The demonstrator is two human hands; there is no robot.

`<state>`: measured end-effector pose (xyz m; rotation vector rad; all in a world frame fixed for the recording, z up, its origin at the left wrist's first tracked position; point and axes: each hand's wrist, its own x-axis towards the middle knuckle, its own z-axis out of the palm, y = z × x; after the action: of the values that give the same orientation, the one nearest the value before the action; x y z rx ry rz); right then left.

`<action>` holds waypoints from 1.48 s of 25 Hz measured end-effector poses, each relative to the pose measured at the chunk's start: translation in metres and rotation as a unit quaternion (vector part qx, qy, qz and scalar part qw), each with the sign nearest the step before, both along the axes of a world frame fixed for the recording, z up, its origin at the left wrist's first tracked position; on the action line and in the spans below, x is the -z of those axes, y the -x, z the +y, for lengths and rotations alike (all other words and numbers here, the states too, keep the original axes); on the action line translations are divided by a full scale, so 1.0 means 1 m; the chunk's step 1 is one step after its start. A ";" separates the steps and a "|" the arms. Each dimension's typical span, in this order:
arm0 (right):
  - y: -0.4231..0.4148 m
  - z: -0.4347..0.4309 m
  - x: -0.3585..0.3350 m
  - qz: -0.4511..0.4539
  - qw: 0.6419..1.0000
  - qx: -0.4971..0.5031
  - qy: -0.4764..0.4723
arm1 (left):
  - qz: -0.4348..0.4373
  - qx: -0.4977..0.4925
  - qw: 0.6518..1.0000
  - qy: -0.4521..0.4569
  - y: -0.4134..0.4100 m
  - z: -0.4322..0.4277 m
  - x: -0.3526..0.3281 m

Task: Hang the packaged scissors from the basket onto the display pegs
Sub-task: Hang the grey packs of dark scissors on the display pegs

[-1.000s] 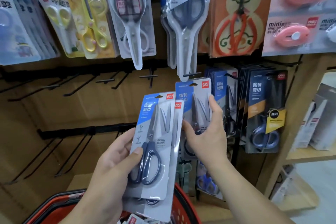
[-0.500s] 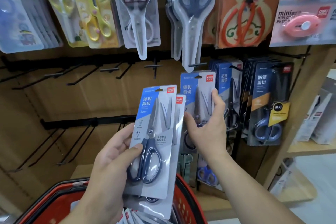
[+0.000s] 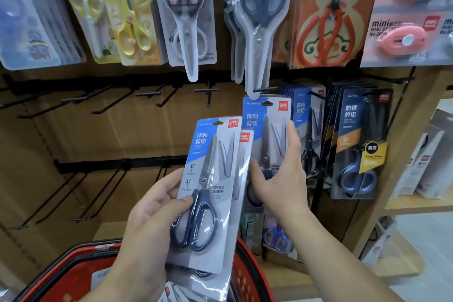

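Gripping stacked scissors packs [image 3: 213,191] in left hand [image 3: 152,213] over red basket [image 3: 245,277]; pinching single pack [image 3: 267,125] by its edges in right hand [image 3: 282,184] just below black peg [image 3: 261,89].

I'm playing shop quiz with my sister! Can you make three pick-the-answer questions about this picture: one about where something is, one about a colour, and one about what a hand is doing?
1. Where is the basket?
A. at the bottom of the view
B. on a top peg
C. on the right shelf

2. What colour are the scissor handles in the left hand's front pack?
A. pink
B. yellow
C. dark blue

3. What is the right hand doing?
A. hanging empty
B. holding a pack up by a peg
C. reaching into the basket

Answers:
1 A: its red rim shows along the bottom edge.
2 C: the handles beside the thumb are dark blue.
3 B: its fingers and thumb grip the pack's sides just below the peg.
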<state>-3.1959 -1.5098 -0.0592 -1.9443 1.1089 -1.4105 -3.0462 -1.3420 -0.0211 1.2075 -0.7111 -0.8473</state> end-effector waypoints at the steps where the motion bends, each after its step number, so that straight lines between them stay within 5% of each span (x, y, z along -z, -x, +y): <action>1: 0.002 -0.002 -0.003 0.003 1.000 -0.003 0.003 | 0.001 -0.002 1.000 0.000 0.000 0.000 -0.001; 20: 0.025 -0.008 -0.020 0.027 0.999 -0.020 -0.015 | -0.009 -0.001 0.999 -0.033 0.010 0.000 -0.011; 28: 0.009 -0.013 -0.046 0.167 0.981 0.015 -0.093 | -0.050 -0.004 0.999 -0.019 0.015 -0.015 -0.012; 31: 0.012 -0.012 -0.057 -0.002 0.993 -0.025 -0.113 | -0.058 0.013 0.998 -0.007 0.018 -0.025 -0.011; 33: 0.015 -0.008 -0.067 -0.136 0.943 -0.152 -0.263 | -0.068 0.012 0.998 0.001 0.021 -0.034 -0.008; 37: 0.013 -0.008 -0.062 -0.160 0.917 -0.214 -0.296 | -0.077 0.019 0.997 0.008 0.025 -0.047 -0.004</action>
<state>-3.2084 -1.5178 0.0027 -1.3487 0.7712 -0.9577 -3.0710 -1.3891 -0.0175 1.2582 -0.8669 -0.7849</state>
